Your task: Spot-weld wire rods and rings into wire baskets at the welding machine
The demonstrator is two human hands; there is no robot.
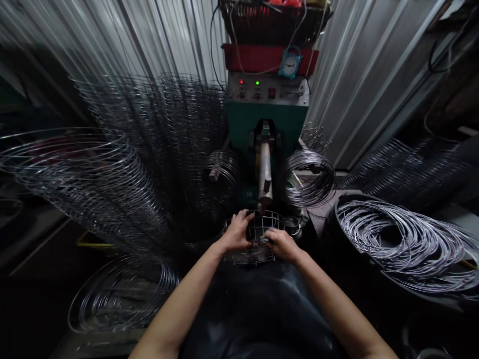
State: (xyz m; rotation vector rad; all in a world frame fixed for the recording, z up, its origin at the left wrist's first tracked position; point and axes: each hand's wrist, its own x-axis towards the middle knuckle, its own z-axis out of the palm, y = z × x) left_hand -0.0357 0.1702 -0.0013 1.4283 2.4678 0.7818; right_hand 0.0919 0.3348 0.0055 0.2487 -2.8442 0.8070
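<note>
A round wire basket [264, 219] with a grid of thin metal rods is in front of me, just below the tip of a welding machine's arm [265, 172]. My left hand [238, 232] grips the basket's left side, its fingers over the wires and its thumb toward the middle. On the right, my right hand [280, 243] is closed at the near side of the basket, fingers bent around the wire. Motion blur hides exactly what its fingertips pinch.
The green machine [239, 119] carries lit lamps and a blue clock [290, 64]. Wire ring bundles [310, 177] flank its arm. Tall stacks of wire rings [123, 174] rise at left. A black tub [339, 209] of loose rings [407, 239] stands at right.
</note>
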